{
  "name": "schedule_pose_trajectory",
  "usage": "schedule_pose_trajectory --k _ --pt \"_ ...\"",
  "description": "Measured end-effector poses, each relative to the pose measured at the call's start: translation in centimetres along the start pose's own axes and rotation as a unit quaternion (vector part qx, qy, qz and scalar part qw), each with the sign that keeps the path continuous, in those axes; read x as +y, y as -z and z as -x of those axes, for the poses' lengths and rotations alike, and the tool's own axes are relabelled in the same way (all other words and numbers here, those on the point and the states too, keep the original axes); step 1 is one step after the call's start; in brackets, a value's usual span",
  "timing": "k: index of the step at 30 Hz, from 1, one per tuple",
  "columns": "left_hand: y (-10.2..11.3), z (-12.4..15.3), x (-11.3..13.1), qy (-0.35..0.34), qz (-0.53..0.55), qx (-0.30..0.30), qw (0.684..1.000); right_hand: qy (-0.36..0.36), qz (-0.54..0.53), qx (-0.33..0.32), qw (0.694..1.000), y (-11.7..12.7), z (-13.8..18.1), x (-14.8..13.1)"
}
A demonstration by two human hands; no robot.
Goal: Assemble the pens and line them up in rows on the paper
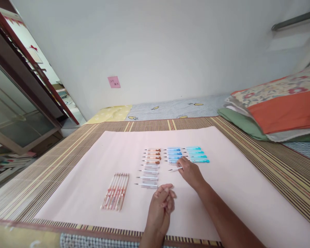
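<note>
Between the thumb and fingers of my right hand [188, 168] is a slim white pen [175, 169], its dark tip pointing left. It is just below the column of blue pens [173, 153], and the fingers hide its rear end. My left hand [162, 202] is nearer to me with its fingers curled together; whether anything is inside cannot be seen. Just beyond it lies a column of clear-and-white pens [147, 177]. Above those are brown-ended pens [153, 153], and to the right are turquoise-ended pens [196, 155]. All these pens point left.
A pale pink sheet [82, 172] lies under everything on a striped mat [74, 144]. Several white pens with red patterns [115, 191] lie side by side at left. Folded bedding [286, 103] is piled at right. Behind rises a white wall with a pink note [114, 82].
</note>
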State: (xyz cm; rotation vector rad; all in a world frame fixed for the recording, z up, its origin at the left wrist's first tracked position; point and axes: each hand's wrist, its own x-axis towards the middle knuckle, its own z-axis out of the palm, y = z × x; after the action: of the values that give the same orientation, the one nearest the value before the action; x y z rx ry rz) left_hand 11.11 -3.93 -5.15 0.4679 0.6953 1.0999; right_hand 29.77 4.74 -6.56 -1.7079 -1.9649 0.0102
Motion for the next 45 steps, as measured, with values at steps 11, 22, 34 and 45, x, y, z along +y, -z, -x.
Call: schedule_pose_trajectory --k 11,22,34,45 --pt "-0.1 0.2 0.1 0.000 -0.011 0.000 1.000 0.000 -0.008 0.016 1.000 0.3 0.4 0.3" --pt "-0.1 0.2 0.1 -0.003 -0.020 -0.001 1.000 -0.053 -0.079 -0.017 0.995 1.0 0.4 0.2" --pt "0.1 -0.1 -0.1 -0.006 -0.019 -0.008 1.000 0.007 -0.157 -0.018 0.987 2.3 1.4 -0.3" --pt "0.1 0.0 -0.1 -0.007 -0.019 -0.012 1.000 0.042 -0.002 0.037 0.998 1.2 1.3 0.2"
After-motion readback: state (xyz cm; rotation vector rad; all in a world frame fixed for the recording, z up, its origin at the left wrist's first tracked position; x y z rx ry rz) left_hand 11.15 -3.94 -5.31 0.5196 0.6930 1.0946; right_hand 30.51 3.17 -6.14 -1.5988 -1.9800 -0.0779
